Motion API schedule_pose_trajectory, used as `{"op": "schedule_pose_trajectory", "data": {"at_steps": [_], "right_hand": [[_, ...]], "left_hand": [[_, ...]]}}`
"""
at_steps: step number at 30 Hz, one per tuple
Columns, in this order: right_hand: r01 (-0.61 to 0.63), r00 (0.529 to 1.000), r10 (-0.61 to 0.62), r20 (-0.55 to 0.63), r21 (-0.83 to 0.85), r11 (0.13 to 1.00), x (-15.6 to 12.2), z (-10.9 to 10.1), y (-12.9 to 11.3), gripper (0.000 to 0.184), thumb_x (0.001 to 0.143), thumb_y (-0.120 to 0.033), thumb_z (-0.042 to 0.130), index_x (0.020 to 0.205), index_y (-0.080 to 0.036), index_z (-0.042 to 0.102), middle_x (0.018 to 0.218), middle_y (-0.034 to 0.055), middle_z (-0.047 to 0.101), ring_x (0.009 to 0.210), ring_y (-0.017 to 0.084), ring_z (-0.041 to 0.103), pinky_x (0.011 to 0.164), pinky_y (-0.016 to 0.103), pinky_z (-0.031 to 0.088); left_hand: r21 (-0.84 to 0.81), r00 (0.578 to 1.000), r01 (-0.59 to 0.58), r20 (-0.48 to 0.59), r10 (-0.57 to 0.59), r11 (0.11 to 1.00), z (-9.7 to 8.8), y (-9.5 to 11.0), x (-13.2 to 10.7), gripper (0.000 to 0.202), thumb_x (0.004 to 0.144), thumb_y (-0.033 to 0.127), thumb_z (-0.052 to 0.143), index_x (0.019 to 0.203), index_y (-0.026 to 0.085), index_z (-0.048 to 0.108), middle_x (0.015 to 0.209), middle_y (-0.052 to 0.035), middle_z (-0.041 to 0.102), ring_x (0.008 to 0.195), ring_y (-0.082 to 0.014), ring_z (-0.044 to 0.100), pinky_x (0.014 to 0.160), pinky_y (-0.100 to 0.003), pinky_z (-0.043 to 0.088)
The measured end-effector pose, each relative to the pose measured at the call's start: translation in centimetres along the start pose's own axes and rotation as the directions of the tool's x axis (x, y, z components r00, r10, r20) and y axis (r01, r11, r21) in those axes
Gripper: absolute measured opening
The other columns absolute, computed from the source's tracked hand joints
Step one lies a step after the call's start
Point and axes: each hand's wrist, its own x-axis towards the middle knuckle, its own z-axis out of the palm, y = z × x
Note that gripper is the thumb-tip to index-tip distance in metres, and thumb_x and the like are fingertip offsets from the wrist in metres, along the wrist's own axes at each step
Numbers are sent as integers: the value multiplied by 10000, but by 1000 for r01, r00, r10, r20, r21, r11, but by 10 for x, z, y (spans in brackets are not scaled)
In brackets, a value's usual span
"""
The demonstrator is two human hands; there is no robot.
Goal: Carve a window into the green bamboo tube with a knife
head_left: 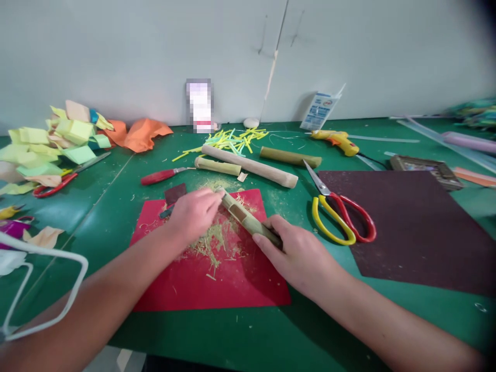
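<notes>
My right hand is wrapped round the near end of a bamboo tube, which has a rectangular window cut in its side. My left hand is closed at the tube's far end, fingertips pinched against it; whether something thin is also between them is hidden. Below lies a red mat strewn with bamboo shavings. A dark brown square like sandpaper and a dark blade-like piece lie beside my left hand. A red-handled carving tool rests behind them.
Scissors lie partly on a dark brown sheet. Bamboo pieces, yellow-green strips and a yellow glue gun are behind. Coloured paper and red-handled scissors lie left; a white wire frame overlaps my left forearm.
</notes>
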Motion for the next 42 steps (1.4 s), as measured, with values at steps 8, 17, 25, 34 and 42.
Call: {"op": "schedule_pose_trajectory", "data": {"at_steps": [8, 17, 25, 34, 42], "right_hand": [[7, 1000, -8, -2, -11, 1000, 1, 2, 0, 173, 850, -377, 433, 770, -225, 453, 635, -10, 573, 536, 138, 516, 467, 243, 308], [29, 999, -29, -25, -16, 999, 1, 0, -1, 175, 860, -367, 424, 765, -226, 467, 640, -1, 594, 534, 139, 528, 461, 239, 307], [20, 1000, -20, -5, -20, 1000, 1, 1, -1, 190, 870, -389, 402, 778, -228, 446, 658, -1, 591, 556, 145, 530, 479, 242, 313], [12, 1000, -13, -8, -28, 1000, 1, -1, -2, 183, 864, -378, 418, 773, -226, 466, 641, 1, 594, 543, 144, 536, 459, 239, 305], [17, 1000, -17, -6, -17, 1000, 0, -1, 0, 175, 864, -373, 424, 779, -225, 464, 652, 2, 594, 543, 138, 529, 460, 236, 307]], "left_hand": [[42, 1000, -15, 3, 15, 999, 1, 2, -1, 276, 922, 245, 402, 1027, 151, 640, 733, -45, 603, 685, -129, 561, 627, -236, 447], [84, 999, -23, -21, 25, 996, 1, 3, -1, 278, 924, 251, 396, 1023, 160, 640, 718, -42, 605, 677, -126, 565, 593, -218, 436], [78, 999, 42, -11, -41, 996, 2, 7, 0, 296, 926, 259, 392, 919, 148, 666, 661, -33, 571, 617, -118, 533, 579, -224, 426], [-10, 997, 71, -30, -71, 997, 1, 1, 0, 266, 919, 254, 418, 975, 157, 659, 746, -48, 618, 695, -125, 572, 653, -235, 459], [-24, 998, 58, -8, -58, 998, -1, 1, 2, 262, 913, 262, 433, 934, 155, 671, 724, -42, 612, 676, -120, 566, 642, -235, 458]]}}
